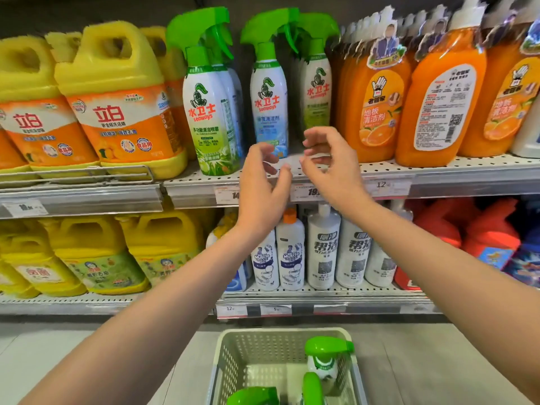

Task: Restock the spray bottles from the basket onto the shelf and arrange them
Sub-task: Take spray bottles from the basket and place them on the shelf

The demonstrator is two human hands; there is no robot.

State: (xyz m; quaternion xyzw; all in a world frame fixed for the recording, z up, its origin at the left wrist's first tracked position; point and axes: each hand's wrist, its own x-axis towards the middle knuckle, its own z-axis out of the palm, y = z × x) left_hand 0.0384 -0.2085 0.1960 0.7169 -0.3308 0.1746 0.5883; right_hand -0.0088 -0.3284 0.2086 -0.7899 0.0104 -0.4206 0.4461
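Both hands, left (264,182) and right (327,168), empty and half-curled, flank the upright blue bottle (268,103) on the shelf (438,173); basket (228,361) lies near, below.

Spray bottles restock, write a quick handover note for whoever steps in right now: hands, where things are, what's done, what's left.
Left hand: open, empty, raised in front of the upper shelf.
Right hand: open, empty, beside the left.
Done: green-topped spray bottles stand on the upper shelf, front ones at and, with more behind the left one.
Left: at least three spray bottles remain in the basket on the floor below, one at. Shelve them and straighten the rows.
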